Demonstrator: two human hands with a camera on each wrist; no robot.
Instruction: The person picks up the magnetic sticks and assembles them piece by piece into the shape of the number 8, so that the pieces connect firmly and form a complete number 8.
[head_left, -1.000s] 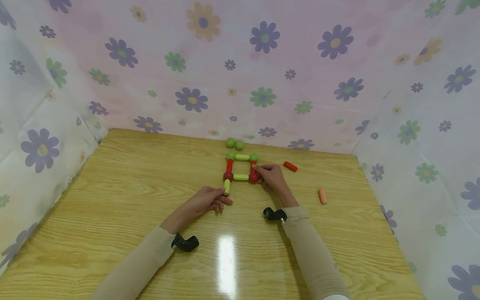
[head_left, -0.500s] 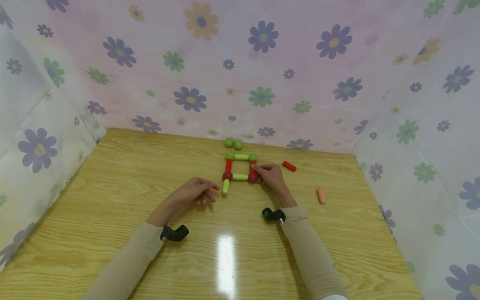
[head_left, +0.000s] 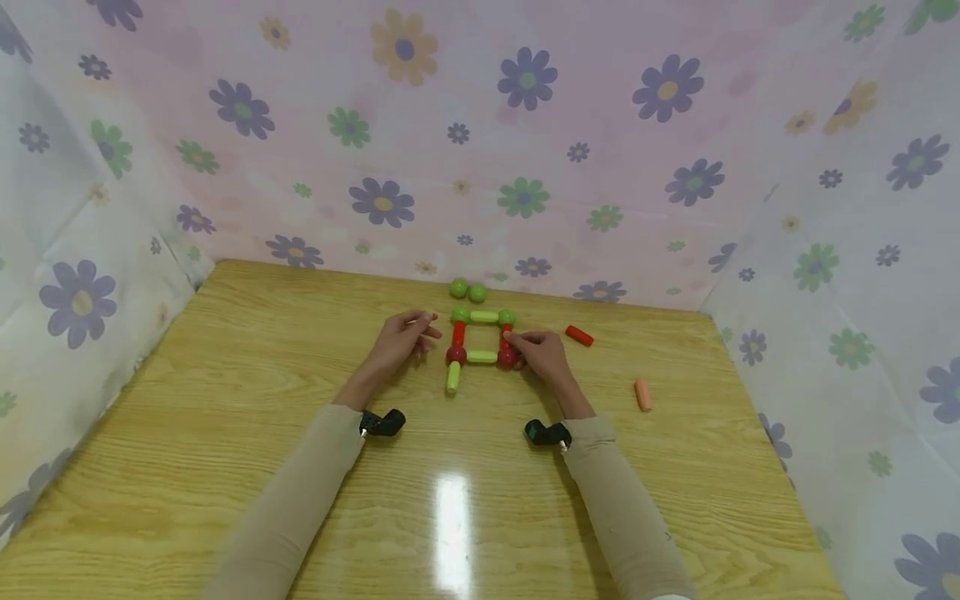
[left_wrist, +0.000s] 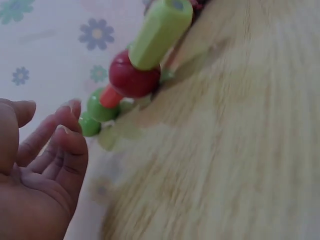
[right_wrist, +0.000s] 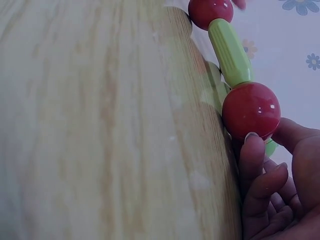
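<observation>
Flowered cloth is walling in the wooden worktop [head_left: 225,433]; the right hand [head_left: 543,357] is pinching the square frame of red and green rods and balls [head_left: 482,337], while the empty, loosely open left hand [head_left: 401,342] is hovering just beside its left edge.

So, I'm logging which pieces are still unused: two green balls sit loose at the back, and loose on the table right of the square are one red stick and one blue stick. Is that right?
Not quite. The second loose stick is orange, not blue, as the head view shows. The red stick and the two green balls lie loose as you say.
</observation>
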